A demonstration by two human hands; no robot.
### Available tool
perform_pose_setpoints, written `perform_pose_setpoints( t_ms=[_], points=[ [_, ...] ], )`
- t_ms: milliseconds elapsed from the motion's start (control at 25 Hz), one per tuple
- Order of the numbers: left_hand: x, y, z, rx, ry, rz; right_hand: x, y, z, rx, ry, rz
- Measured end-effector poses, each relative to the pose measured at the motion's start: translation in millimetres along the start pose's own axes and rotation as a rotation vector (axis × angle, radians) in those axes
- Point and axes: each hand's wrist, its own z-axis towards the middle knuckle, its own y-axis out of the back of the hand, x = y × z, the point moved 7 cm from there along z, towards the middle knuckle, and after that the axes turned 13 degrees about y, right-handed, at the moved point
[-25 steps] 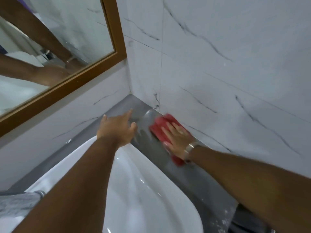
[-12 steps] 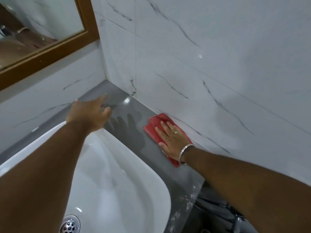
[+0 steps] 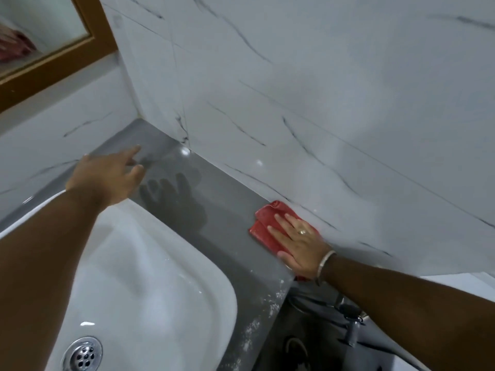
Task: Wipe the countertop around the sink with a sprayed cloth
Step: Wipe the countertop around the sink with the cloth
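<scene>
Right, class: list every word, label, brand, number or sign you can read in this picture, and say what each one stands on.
None: no readable text shows anywhere.
The red folded cloth under the right hand is plain.
The white ceramic sink, the grey stone countertop, the veined white wall tiles and the wooden-framed mirror bear no marking.

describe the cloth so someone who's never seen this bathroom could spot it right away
Start at the white sink, then follow the grey countertop along its right side to the marble-tiled wall. The cloth lies flat there under the right hand; it is the only red thing on the counter.
</scene>
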Motion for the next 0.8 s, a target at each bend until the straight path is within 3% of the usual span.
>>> perform_pose_setpoints(
  t_ms=[200,360,640,800],
  points=[
    [-0.6,-0.1,-3.2,0.027,0.078,-0.009,-6.6,-4.7,-9.6,-0.039,-0.006,-0.010],
    [-5.5,7.0,-12.2,-0.078,0.013,-0.023,-9.8,-16.2,-44.5,-0.114,-0.006,0.062],
    [-0.7,4.0,-7.9,-0.071,0.006,0.004,1.0,8.5,42.5,-0.094,0.059,0.007],
    [-7.0,7.3,-13.2,-0.092,0.013,-0.025,-6.6,-14.4,-28.8,-0.118,0.113,-0.013]
  ],
)
